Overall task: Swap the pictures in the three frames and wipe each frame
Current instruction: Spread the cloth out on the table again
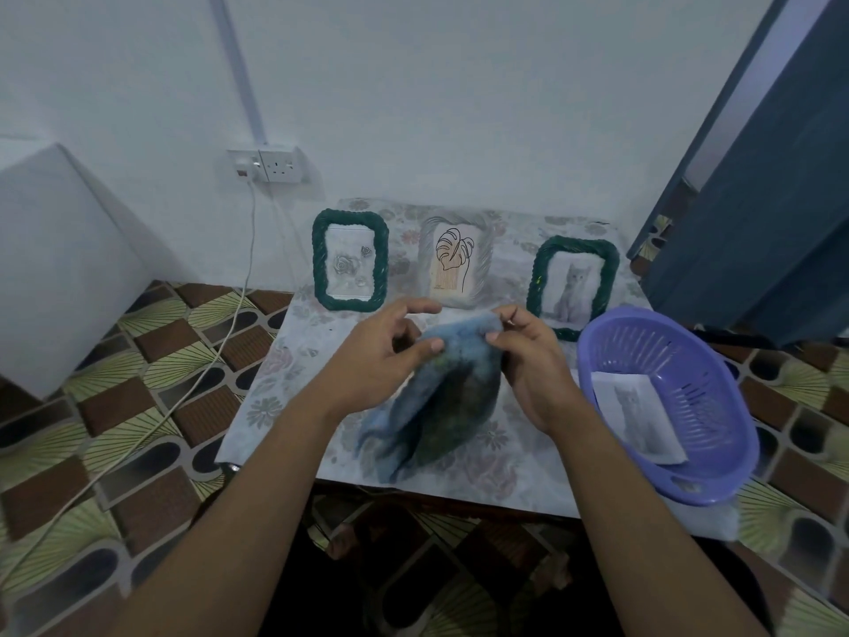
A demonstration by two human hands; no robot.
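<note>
- Both hands pinch the top edge of the blue cloth (441, 406), left hand (381, 356) and right hand (528, 360); the rest of it droops to the table (294, 360).
- The three frames stand upright just behind it. The leaf frame (455, 262) is dead ahead, the rose frame (350, 259) is on the left hand's side, and the cat frame (572, 287) is nearer the right.
- The purple basket (698, 374) off to the right holds a loose cat print (638, 416).

My left hand (376, 360) and right hand (533, 365) are bare, with short, pale nails. Both forearms (257, 475) run bare to the bottom edge. Something dark covers my lap; I cannot tell what.
</note>
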